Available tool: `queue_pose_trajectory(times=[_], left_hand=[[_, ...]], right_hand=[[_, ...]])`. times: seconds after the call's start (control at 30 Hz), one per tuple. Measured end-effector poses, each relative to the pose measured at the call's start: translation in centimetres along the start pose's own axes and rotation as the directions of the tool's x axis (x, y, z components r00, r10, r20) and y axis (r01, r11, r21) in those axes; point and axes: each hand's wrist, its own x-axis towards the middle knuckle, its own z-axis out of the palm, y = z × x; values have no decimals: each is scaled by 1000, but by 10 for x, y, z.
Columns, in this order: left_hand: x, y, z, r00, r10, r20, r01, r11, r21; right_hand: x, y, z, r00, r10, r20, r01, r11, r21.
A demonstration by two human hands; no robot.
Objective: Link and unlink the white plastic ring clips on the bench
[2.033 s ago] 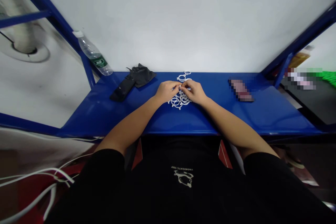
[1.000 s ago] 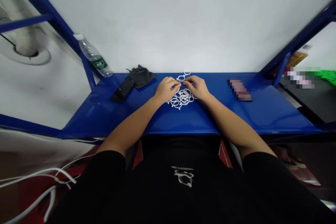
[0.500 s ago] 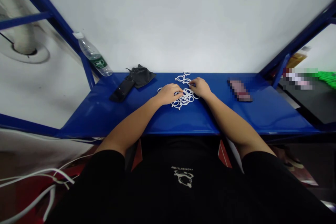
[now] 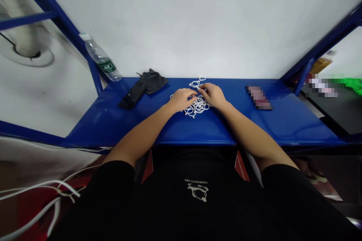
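A heap of several small white plastic rings lies on the blue shelf, with a few more white rings just behind it near the wall. My left hand rests on the left side of the heap, fingers curled and pinching at a ring. My right hand sits on the right side, fingertips pinched on a ring at the top of the heap. The two hands' fingertips nearly meet.
A black phone and crumpled black cloth lie at the left back. A water bottle leans against the blue frame post. A blurred-out flat object lies to the right. White cables hang below left.
My hands went back to the far rings, dropped onto the heap, and now pinch together again at its top. The heap shifted slightly.
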Motion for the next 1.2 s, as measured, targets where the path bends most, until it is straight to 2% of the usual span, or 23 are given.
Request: queue_pose_trajectory(times=[0.1,0.2,0.4,0.67,0.87,1.2], left_hand=[[0,0,-1,997,-53,-64,53,999,-9],[0,-2,-1,995,-51,-89,51,999,-5],[-1,-2,-3,998,14,-54,-12,999,39],[-2,-2,-4,989,131,-63,-126,989,80],[-2,-1,-4,989,136,-65,-130,987,93],[-2,-4,-5,978,187,-97,-173,975,138]], right_hand=[[-3,-14,-4,994,-110,-4,110,990,84],[-5,-20,-4,986,-167,-20,168,975,142],[-5,-18,-6,979,-202,-25,202,956,214],[-6,-23,-10,985,-169,-22,169,947,273],[-9,-27,-10,992,-126,-21,126,941,315],[-8,-26,-7,986,-167,-18,164,935,316]])
